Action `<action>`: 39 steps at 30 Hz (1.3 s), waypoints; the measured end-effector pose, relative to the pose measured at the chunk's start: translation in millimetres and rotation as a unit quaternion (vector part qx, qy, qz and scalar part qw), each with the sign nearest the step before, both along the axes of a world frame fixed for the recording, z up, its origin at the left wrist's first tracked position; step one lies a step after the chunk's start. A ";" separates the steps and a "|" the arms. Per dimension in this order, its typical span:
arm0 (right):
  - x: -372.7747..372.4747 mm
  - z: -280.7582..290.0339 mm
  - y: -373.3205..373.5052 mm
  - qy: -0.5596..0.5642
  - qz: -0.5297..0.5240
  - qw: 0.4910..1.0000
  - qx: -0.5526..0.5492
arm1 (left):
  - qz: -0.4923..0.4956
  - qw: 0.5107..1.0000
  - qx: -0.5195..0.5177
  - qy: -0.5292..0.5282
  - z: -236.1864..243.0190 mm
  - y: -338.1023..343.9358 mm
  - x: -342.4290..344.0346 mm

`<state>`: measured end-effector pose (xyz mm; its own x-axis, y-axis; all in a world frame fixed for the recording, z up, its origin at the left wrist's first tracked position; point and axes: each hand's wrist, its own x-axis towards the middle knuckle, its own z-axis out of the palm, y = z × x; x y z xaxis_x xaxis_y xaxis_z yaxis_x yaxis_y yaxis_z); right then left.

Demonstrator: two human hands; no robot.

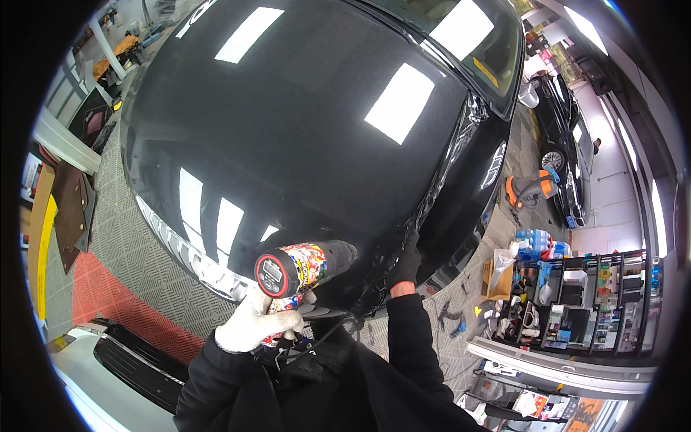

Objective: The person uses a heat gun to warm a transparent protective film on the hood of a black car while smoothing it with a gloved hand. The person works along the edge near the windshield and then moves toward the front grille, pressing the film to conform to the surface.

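Heat gun point(306, 263) over the front corner of the hood point(288, 144), gripped in the white-gloved left hand point(252, 322); black-gloved right hand point(407, 261) at the crumpled film point(455, 149) — pinching or merely touching, cannot tell. Could scorch film through lingering heat — or burn fingers near the nozzle point(346, 255).

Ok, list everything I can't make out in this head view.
In the head view:
Multicoloured cylindrical heat gun: nozzle opening faces away, hidden by its own body.
Its handle: partly covered by the white-gloved left hand.
Black-gloved right hand: fingers blend into the dark surroundings near the crumpled glossy black film; their grip can't be told.
Glossy black car: rear cut off by the upper edge.
Small colourful shelf goods: too small to identify.
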<state>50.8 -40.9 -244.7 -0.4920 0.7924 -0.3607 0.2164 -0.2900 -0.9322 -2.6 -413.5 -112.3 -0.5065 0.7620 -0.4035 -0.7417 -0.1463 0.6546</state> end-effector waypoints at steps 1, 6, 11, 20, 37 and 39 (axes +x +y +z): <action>1.4 5.0 -1.4 -0.003 0.001 1.000 -0.019 | 0.011 1.000 0.000 -0.001 1.1 -0.3 0.4; 2.3 18.3 -4.7 -0.013 0.002 0.998 -0.055 | 0.037 0.999 0.003 -0.002 5.1 -7.2 2.1; 1.5 20.8 -5.1 0.017 0.009 0.996 -0.089 | 0.053 0.998 -0.017 0.034 4.3 -15.0 8.8; 1.9 22.2 -2.3 0.029 0.045 0.993 -0.104 | 0.063 0.997 -0.021 0.026 1.4 -33.3 18.5; 56.1 -13.6 -64.9 -0.292 -0.019 0.919 0.264 | 0.027 0.998 -0.035 0.044 0.8 -53.6 32.0; 44.0 -14.1 -65.2 -0.153 -0.071 0.972 0.161 | 0.035 0.998 -0.026 0.040 0.4 -53.4 34.4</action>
<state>94.8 -106.1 -258.7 -0.2786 0.9406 -0.1941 0.4765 -0.0401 -0.8783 31.8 -466.9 -111.9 -0.5894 0.7036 -0.3971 -0.6760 -0.1603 0.7193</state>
